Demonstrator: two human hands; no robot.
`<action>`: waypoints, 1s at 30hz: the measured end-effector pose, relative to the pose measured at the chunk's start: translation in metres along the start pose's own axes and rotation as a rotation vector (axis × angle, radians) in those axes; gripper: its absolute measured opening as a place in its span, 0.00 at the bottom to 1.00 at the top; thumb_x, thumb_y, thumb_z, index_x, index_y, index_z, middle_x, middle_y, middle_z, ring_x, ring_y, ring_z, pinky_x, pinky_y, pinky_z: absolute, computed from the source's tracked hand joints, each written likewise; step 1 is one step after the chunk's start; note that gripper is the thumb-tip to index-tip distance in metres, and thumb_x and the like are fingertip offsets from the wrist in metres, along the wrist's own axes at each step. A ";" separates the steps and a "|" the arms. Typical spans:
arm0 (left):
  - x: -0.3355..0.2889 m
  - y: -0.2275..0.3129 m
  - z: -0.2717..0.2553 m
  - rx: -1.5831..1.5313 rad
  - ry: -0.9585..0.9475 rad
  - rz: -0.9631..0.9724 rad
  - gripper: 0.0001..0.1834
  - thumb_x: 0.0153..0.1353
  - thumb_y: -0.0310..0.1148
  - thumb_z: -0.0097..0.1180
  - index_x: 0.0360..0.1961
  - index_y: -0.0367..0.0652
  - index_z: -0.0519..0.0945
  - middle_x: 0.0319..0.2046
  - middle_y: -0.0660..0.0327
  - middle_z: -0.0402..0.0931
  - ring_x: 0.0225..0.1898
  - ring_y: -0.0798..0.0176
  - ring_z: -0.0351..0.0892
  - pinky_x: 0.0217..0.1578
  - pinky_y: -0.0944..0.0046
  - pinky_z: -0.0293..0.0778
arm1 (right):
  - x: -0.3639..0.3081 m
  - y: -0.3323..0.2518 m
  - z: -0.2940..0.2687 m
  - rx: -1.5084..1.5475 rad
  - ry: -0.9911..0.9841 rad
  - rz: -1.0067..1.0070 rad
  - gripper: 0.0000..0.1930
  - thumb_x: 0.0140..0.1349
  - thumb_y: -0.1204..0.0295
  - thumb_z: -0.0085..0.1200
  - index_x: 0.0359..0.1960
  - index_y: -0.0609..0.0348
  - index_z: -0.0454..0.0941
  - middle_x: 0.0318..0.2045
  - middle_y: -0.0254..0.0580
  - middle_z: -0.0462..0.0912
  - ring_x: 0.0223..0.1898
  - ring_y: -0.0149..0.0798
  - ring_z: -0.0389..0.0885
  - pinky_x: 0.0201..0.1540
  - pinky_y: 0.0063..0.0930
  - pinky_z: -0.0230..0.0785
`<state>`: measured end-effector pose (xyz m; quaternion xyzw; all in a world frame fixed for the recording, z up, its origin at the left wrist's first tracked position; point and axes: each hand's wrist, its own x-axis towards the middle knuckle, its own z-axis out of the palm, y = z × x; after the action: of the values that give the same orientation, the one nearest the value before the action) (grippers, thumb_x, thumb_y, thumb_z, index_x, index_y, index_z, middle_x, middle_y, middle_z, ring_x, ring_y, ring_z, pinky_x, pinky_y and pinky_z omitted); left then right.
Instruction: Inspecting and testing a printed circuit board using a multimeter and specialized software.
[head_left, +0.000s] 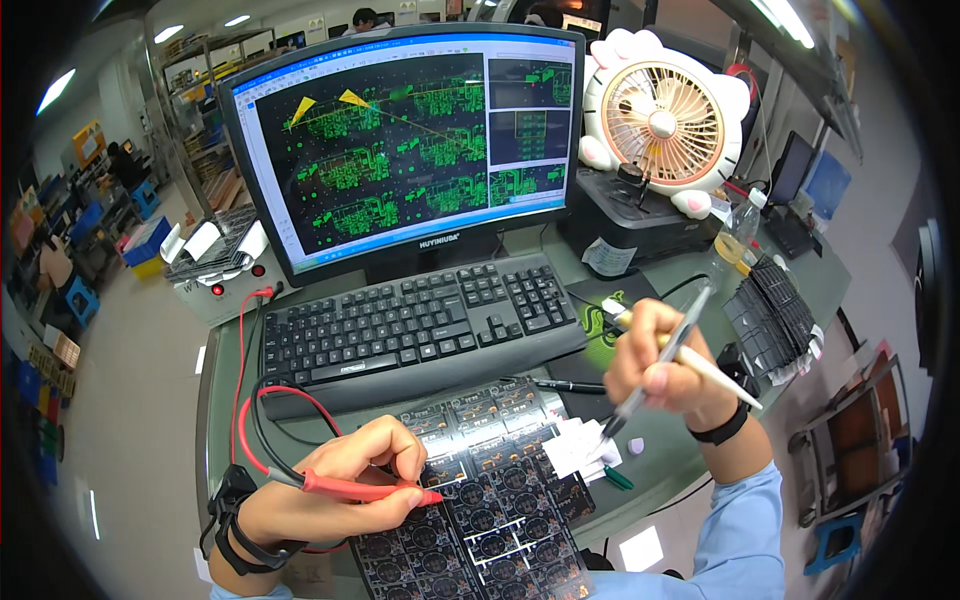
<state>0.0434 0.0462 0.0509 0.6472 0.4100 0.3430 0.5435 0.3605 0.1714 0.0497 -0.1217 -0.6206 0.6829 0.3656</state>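
My left hand (365, 475) is closed around a red test probe (370, 489) whose tip rests on a dark panel of circuit boards (500, 500). A red lead (240, 370) runs back from that side. Above the panel's right side, my right hand (665, 365) is closed on two slim tools. One is a grey, partly see-through pen-like tool (632, 402) slanting down to a dark tip; the other is a cream pen-like stick (715, 375) crossing it. Below that hand, small white paper slips (575, 447) lie at the panel's right edge.
A black keyboard (420, 320) and a monitor (400, 150) showing a green board layout stand behind the panel. A white fan (660, 125) sits on a black box (620, 225). Right are a bottle (738, 225) and stacked dark boards (770, 315). A black pen (570, 386) lies near the panel.
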 end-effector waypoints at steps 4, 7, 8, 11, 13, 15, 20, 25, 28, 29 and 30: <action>-0.002 0.001 0.002 -0.031 0.000 -0.017 0.10 0.56 0.25 0.56 0.32 0.42 0.66 0.32 0.66 0.67 0.33 0.75 0.66 0.35 0.71 0.66 | 0.011 0.009 0.041 -0.006 -0.252 0.056 0.09 0.61 0.73 0.58 0.37 0.63 0.73 0.32 0.40 0.78 0.27 0.29 0.79 0.29 0.21 0.73; -0.001 0.003 0.003 -0.020 -0.004 0.001 0.10 0.56 0.24 0.56 0.32 0.42 0.65 0.32 0.66 0.67 0.33 0.75 0.66 0.35 0.71 0.66 | 0.006 0.023 0.049 -0.236 -0.210 0.089 0.10 0.58 0.71 0.62 0.34 0.59 0.72 0.27 0.31 0.77 0.26 0.21 0.75 0.26 0.18 0.65; -0.001 0.004 0.003 -0.026 -0.005 -0.021 0.10 0.56 0.23 0.56 0.32 0.42 0.65 0.32 0.66 0.67 0.33 0.75 0.66 0.35 0.72 0.66 | 0.006 0.027 0.055 -0.264 -0.131 0.083 0.11 0.59 0.69 0.61 0.31 0.58 0.70 0.24 0.29 0.76 0.25 0.20 0.73 0.24 0.18 0.63; -0.002 0.004 0.002 -0.027 -0.004 -0.045 0.10 0.56 0.22 0.56 0.32 0.42 0.65 0.32 0.66 0.67 0.33 0.75 0.66 0.35 0.72 0.66 | 0.002 0.034 0.056 -0.334 -0.089 0.126 0.11 0.59 0.68 0.59 0.30 0.58 0.69 0.24 0.30 0.75 0.24 0.20 0.71 0.23 0.19 0.61; -0.002 0.003 0.002 -0.019 -0.004 -0.043 0.10 0.56 0.22 0.56 0.32 0.42 0.65 0.32 0.66 0.67 0.33 0.75 0.66 0.35 0.73 0.67 | 0.001 0.041 0.056 -0.398 -0.095 0.017 0.11 0.60 0.67 0.58 0.29 0.58 0.68 0.22 0.30 0.74 0.22 0.21 0.70 0.23 0.19 0.61; -0.002 0.004 0.002 -0.029 0.013 -0.051 0.11 0.55 0.21 0.56 0.31 0.42 0.66 0.32 0.65 0.68 0.34 0.75 0.68 0.36 0.72 0.67 | 0.000 0.043 0.056 -0.404 -0.100 0.017 0.11 0.59 0.68 0.58 0.29 0.58 0.68 0.21 0.30 0.73 0.21 0.21 0.70 0.22 0.19 0.61; 0.000 0.005 0.002 0.022 0.015 -0.024 0.11 0.54 0.21 0.57 0.31 0.42 0.66 0.32 0.64 0.69 0.34 0.74 0.70 0.36 0.71 0.68 | 0.000 0.044 0.057 -0.444 -0.119 -0.003 0.11 0.59 0.70 0.58 0.28 0.59 0.68 0.17 0.31 0.72 0.18 0.21 0.69 0.19 0.20 0.60; 0.000 0.007 0.002 0.025 0.010 -0.045 0.11 0.53 0.20 0.57 0.31 0.42 0.66 0.33 0.64 0.69 0.34 0.73 0.70 0.36 0.71 0.69 | 0.000 0.040 0.059 -0.492 -0.138 -0.020 0.11 0.59 0.70 0.59 0.28 0.59 0.69 0.18 0.31 0.73 0.18 0.22 0.70 0.19 0.20 0.60; 0.000 0.006 0.000 0.062 -0.025 -0.033 0.12 0.53 0.20 0.58 0.33 0.40 0.67 0.35 0.58 0.69 0.35 0.69 0.71 0.39 0.68 0.73 | 0.000 0.041 0.059 -0.473 -0.147 -0.004 0.11 0.58 0.70 0.59 0.28 0.58 0.69 0.19 0.31 0.73 0.18 0.23 0.70 0.19 0.21 0.61; 0.000 0.005 0.001 0.056 -0.021 -0.028 0.12 0.53 0.20 0.58 0.33 0.39 0.67 0.35 0.58 0.69 0.35 0.69 0.72 0.39 0.68 0.74 | 0.000 0.039 0.058 -0.472 -0.147 -0.001 0.11 0.58 0.70 0.59 0.28 0.58 0.69 0.19 0.31 0.73 0.18 0.23 0.70 0.19 0.21 0.61; 0.000 0.005 0.001 0.051 -0.016 -0.022 0.12 0.53 0.19 0.58 0.33 0.39 0.67 0.34 0.57 0.70 0.35 0.69 0.72 0.39 0.67 0.75 | 0.002 0.036 0.056 -0.526 -0.209 0.024 0.11 0.59 0.71 0.59 0.29 0.59 0.68 0.22 0.36 0.77 0.27 0.31 0.78 0.24 0.22 0.69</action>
<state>0.0451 0.0453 0.0554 0.6588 0.4215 0.3211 0.5340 0.3124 0.1316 0.0277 -0.1489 -0.8092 0.5118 0.2473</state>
